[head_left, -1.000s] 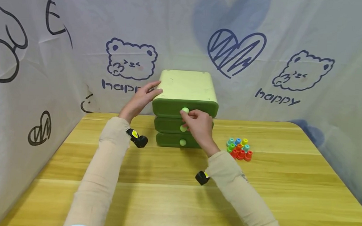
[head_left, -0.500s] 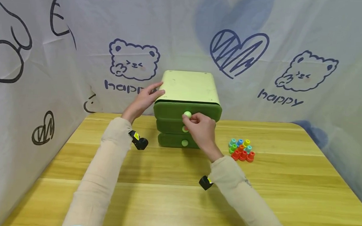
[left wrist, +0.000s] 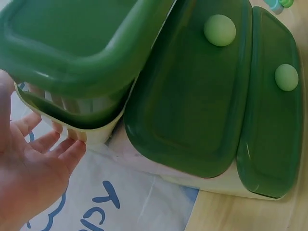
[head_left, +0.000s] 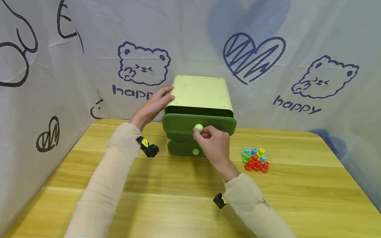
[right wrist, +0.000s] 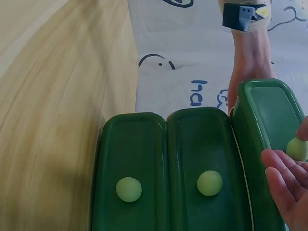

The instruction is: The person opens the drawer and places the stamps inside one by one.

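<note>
A small three-drawer cabinet (head_left: 201, 89) with a pale yellow-green top and dark green drawer fronts stands at the back of the table. My right hand (head_left: 215, 146) pinches the pale green round knob (head_left: 199, 127) of the top drawer (head_left: 179, 123), which stands partly pulled out with a dark gap behind its front. My left hand (head_left: 153, 105) rests against the cabinet's upper left side. In the left wrist view its extended fingers (left wrist: 72, 149) touch the side wall beside the drawer. The middle drawer (left wrist: 187, 101) and bottom drawer (left wrist: 272, 120) are closed. What lies inside the top drawer is hidden.
Several small flanged, peg-like pieces (head_left: 257, 165) in red, orange, green, yellow and blue stand grouped right of the cabinet on the wooden table (head_left: 174, 213). A white cloth (head_left: 193, 35) with drawn bears and hearts hangs close behind. A black wrist camera (head_left: 150, 149) sits on my left wrist.
The top drawer has come out towards me from nearly closed, with my right hand drawing back on its knob. My left hand keeps its place on the cabinet's side.
</note>
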Tool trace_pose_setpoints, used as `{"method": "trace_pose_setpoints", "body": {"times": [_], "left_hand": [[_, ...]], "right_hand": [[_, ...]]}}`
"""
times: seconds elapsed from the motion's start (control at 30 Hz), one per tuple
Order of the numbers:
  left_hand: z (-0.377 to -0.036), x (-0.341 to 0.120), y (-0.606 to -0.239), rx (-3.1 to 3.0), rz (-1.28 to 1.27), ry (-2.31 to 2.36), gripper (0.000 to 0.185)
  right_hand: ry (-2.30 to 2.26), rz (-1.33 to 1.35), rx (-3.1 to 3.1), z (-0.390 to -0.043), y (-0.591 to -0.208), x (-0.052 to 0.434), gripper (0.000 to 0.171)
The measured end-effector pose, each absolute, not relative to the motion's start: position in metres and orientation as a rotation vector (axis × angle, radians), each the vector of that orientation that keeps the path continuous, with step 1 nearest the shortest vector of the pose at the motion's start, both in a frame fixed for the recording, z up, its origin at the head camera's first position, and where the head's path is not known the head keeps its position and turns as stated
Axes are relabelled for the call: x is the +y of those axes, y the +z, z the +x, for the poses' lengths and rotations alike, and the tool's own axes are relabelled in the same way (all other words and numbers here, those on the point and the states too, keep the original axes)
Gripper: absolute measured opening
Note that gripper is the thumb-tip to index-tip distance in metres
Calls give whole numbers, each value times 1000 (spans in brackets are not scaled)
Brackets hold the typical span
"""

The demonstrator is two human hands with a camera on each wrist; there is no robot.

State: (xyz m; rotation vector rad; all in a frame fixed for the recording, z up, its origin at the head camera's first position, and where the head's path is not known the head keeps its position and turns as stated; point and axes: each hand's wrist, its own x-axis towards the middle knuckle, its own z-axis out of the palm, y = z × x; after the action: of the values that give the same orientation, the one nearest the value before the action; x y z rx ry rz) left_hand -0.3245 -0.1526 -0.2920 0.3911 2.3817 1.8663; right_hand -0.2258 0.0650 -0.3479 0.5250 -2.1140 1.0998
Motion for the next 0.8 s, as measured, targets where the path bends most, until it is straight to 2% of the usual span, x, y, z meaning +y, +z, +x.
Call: {"method": "trace_pose_setpoints", "body": {"times": [0.8], "left_hand": [[-327,-152,-298,2343,374,1889,61]], "right_hand": [[1025,616,-2093,-189,-349,74,19]]}}
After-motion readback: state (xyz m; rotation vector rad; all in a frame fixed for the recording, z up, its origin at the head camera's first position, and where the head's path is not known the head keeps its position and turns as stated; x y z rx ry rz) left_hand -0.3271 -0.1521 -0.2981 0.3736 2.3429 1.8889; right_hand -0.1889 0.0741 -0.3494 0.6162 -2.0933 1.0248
